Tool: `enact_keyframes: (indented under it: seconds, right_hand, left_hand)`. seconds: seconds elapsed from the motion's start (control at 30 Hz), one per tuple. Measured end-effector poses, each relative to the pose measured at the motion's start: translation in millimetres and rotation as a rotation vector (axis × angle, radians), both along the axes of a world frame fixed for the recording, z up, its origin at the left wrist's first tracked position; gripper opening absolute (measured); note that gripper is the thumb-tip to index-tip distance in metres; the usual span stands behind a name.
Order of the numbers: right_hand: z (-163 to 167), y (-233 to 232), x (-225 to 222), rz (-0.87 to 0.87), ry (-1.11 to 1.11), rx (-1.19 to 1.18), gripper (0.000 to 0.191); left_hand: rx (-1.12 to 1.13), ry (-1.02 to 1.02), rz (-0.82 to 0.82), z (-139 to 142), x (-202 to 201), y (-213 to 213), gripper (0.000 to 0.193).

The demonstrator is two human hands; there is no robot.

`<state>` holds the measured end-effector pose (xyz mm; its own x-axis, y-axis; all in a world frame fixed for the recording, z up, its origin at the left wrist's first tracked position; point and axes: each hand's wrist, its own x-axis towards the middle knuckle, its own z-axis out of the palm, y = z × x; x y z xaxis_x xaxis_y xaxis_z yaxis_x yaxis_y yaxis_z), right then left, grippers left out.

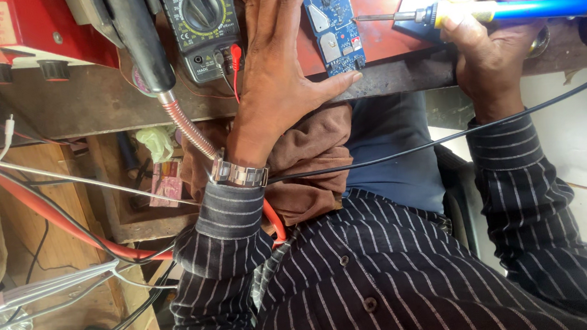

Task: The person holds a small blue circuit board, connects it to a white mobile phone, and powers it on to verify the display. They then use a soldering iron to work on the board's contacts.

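Head view: left hand lies flat, fingers spread, pinning the blue circuit board steady, while right hand clasps the blue-handled soldering iron, tip on the board.

The circuit board lies on the workbench. In this view, the multimeter sits left of the board, the left hand between them, the soldering iron at its right.

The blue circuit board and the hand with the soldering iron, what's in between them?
In the head view, only the soldering iron's metal tip and bare red bench top lie between the circuit board and the right hand.
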<state>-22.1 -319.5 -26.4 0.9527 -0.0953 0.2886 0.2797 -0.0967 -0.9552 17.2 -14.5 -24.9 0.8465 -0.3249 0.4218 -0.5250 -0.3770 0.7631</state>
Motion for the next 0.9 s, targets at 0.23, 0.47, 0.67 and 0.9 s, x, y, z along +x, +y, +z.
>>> enact_keyframes:
  seconds: [0.23,0.47,0.67,0.9]
  right_hand:
    - [22,18,-1,-0.073,-0.005,-0.007,0.022]
    - [28,-9,-49,-0.187,-0.309,-0.618,0.021]
    - [15,-114,-124,-0.357,-0.193,-0.453,0.027]
    - [13,-162,-152,-0.538,-0.043,-0.385,0.024]
  left_hand:
    - [0.000,0.018,0.000,1,-1,1,0.112]
    - [0.025,0.004,0.013,1,-2,2,0.116]
    - [0.036,-0.003,0.011,1,0,4,0.111]
    - [0.043,-0.012,-0.005,4,0,7,0.111]
